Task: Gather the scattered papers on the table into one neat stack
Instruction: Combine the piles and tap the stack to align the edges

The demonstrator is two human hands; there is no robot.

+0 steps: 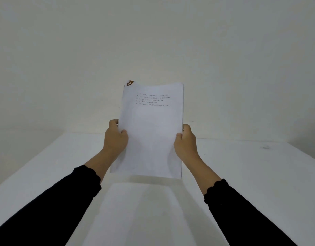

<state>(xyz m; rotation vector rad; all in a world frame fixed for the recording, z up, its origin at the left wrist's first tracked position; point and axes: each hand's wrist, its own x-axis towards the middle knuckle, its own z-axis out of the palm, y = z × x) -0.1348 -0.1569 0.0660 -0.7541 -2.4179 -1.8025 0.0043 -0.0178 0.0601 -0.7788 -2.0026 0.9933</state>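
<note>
A stack of white papers (150, 132) stands upright in front of me, its bottom edge just above or touching the white table (259, 174). The front sheet has a few lines of small print near the top and a brown mark at the top left corner. My left hand (115, 137) grips the stack's left edge, thumb on the front. On the right edge my right hand (186, 142) grips the same way. Both arms wear black sleeves. No loose sheets lie on the visible table.
A plain pale wall rises behind the table's far edge. The table's left edge runs diagonally at the left, with floor or wall beyond it. A small dark smudge (266, 147) marks the table at the far right.
</note>
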